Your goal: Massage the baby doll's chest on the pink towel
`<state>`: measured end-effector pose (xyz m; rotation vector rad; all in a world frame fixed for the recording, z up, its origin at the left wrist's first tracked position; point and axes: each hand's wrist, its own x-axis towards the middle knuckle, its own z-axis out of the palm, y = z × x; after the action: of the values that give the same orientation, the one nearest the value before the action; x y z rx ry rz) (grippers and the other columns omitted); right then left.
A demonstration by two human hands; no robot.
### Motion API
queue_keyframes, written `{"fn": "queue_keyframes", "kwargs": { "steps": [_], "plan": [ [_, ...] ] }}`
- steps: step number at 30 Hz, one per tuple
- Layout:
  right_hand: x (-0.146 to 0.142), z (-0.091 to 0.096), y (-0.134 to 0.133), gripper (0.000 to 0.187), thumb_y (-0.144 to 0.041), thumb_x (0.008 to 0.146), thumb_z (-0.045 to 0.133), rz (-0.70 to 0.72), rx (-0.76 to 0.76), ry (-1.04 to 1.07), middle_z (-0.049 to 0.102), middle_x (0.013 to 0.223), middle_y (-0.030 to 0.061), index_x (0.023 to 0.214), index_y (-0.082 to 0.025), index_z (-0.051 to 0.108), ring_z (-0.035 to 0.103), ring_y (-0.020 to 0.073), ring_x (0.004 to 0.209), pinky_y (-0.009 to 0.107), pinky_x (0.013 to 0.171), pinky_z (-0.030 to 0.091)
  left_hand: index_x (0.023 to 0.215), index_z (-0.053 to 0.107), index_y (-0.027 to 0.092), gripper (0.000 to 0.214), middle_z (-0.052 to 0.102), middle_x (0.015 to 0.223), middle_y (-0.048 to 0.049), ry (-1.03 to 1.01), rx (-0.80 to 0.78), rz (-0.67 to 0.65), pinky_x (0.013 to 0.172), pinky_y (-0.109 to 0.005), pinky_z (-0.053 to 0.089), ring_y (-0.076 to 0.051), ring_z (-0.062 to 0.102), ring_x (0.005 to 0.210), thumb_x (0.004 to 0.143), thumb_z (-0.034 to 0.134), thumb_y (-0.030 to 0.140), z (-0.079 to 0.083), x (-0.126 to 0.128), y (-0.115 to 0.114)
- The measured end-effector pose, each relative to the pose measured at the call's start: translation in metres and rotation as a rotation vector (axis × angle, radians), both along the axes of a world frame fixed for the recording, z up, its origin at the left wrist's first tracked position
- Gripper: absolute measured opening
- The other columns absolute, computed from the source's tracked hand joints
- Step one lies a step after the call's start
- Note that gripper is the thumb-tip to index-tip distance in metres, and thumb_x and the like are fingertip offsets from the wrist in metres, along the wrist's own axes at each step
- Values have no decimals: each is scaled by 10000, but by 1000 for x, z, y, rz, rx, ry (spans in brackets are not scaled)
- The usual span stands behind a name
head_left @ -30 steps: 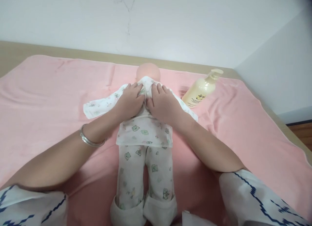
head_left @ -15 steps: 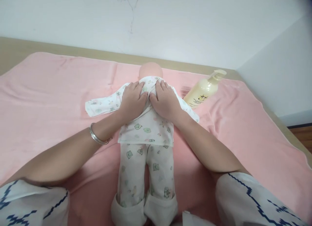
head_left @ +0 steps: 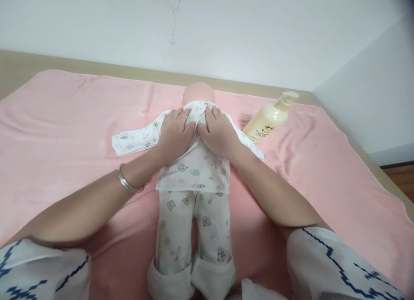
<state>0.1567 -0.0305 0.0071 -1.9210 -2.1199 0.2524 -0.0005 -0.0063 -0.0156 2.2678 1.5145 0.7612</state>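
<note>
A baby doll (head_left: 194,175) in a white printed top and matching trousers lies stretched out, its bald head (head_left: 199,93) pointing away from me. No face shows, and its sleeves spread to both sides. My left hand (head_left: 177,134) rests flat on the left of its upper back, fingers extended. On the right of the upper back lies my right hand (head_left: 219,134), also flat, with the two thumbs close together. The cloth is creased between and below my palms. Neither hand grips anything.
A pink blanket (head_left: 77,131) covers most of the table (head_left: 19,60). Right of the doll, a yellow pump bottle (head_left: 267,121) lies tilted by its sleeve. A white wall (head_left: 246,36) stands behind. A silver bracelet (head_left: 127,181) circles my left wrist.
Both hands stay in the same places on the doll's back. Only a very slight shift of the whole view shows.
</note>
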Motion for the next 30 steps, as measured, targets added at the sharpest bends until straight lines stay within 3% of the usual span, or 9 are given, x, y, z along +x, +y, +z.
{"fn": "queue_keyframes", "kwargs": {
  "steps": [6,8,14,17,22,25,27,30],
  "plan": [
    [8,3,9,781,-402,1039,377,2,-45,25,234,1782,294,1671,51,301,171,421,1701,637,1361,231,1516,571,107,561,516,1648,-175,25,-43,-78,1341,-608,339,-359,394,1599,1071,281,288,16,-3,-24],
    [9,3,8,785,-409,1049,366,23,-44,-3,254,1770,309,1662,76,299,201,421,1694,622,1359,249,1486,603,128,544,572,1593,-157,12,-46,-97,1321,-621,370,-362,429,1573,1062,294,273,19,-4,-24],
    [-7,6,-23,723,-384,1091,319,68,46,-127,374,1716,320,1660,62,330,353,419,1639,596,1342,295,1158,703,190,395,704,1196,-124,66,44,-132,1190,-597,491,-333,616,1297,1032,332,235,5,-9,10],
    [-14,10,-33,696,-343,1085,336,75,60,-149,385,1706,330,1640,77,359,367,419,1631,574,1351,289,1060,696,170,416,698,1192,-178,148,94,-154,1180,-627,477,-369,603,1322,1043,285,228,-1,-10,17],
    [0,13,-6,621,-338,1059,346,81,-22,19,500,1656,257,1575,-20,478,430,377,1596,567,1286,412,1381,609,31,541,561,1549,-275,197,55,-124,1329,-645,316,-406,456,1538,1069,237,270,10,-4,-12],
    [9,10,12,665,-367,1061,336,28,-40,43,446,1683,290,1570,45,451,389,389,1617,572,1317,365,1526,510,42,568,456,1674,-244,129,-8,-98,1354,-628,303,-386,369,1615,1073,259,275,21,0,-31],
    [10,8,14,721,-381,1074,325,24,-44,15,370,1721,311,1609,100,369,323,392,1653,566,1349,311,1498,546,79,540,491,1655,-206,101,-29,-122,1349,-613,329,-370,385,1605,1063,284,261,26,-1,-34],
    [5,9,1,735,-379,1099,304,56,-55,-62,349,1729,318,1642,116,317,316,408,1655,565,1352,300,1314,647,119,448,641,1449,-177,83,-46,-130,1256,-582,451,-353,544,1441,1026,320,224,27,-4,-22]
  ]
}}
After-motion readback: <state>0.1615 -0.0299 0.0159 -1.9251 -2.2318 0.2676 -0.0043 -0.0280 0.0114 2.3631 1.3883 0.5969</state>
